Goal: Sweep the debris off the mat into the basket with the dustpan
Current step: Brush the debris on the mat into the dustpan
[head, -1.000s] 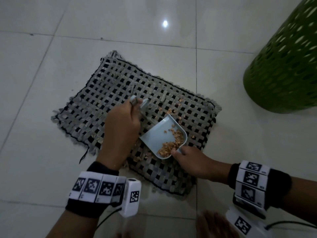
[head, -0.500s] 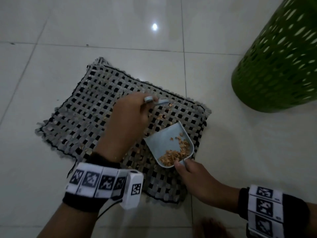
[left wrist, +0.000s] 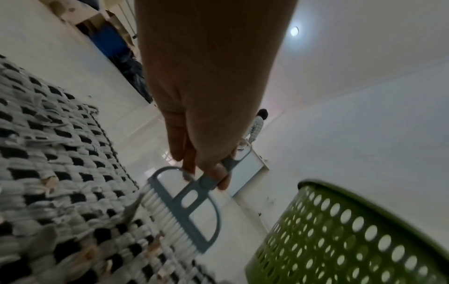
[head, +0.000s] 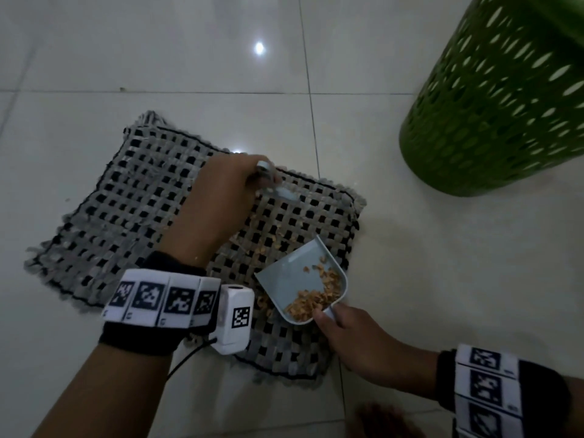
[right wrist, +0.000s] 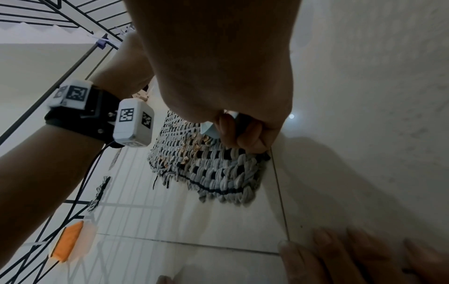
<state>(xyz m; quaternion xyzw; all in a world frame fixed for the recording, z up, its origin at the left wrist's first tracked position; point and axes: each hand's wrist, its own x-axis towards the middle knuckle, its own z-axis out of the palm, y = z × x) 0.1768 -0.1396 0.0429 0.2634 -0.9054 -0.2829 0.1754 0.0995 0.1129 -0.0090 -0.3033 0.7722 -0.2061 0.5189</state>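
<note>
A grey and black woven mat (head: pixel 132 197) lies on the tiled floor. My right hand (head: pixel 350 336) grips the handle of a pale blue dustpan (head: pixel 290 279) resting on the mat's near right part, with tan debris (head: pixel 316 298) heaped at its back. My left hand (head: pixel 221 197) holds a small grey-blue brush (left wrist: pixel 192 209) by its handle, bristles down at the mat's far edge. Loose debris (head: pixel 278 245) lies on the mat between brush and pan. The green perforated basket (head: pixel 493 99) stands at the upper right, off the mat.
Pale glossy floor tiles (head: pixel 158 58) surround the mat. A person (left wrist: pixel 257 124) stands far off in the left wrist view. Metal railings (right wrist: pixel 48 15) and an orange and white item (right wrist: pixel 70 242) show in the right wrist view. Toes (right wrist: pixel 364 255) rest on the floor near me.
My left hand has carried the brush away from the dustpan to the mat's far edge. The dustpan has stayed on the near right part of the mat with its debris.
</note>
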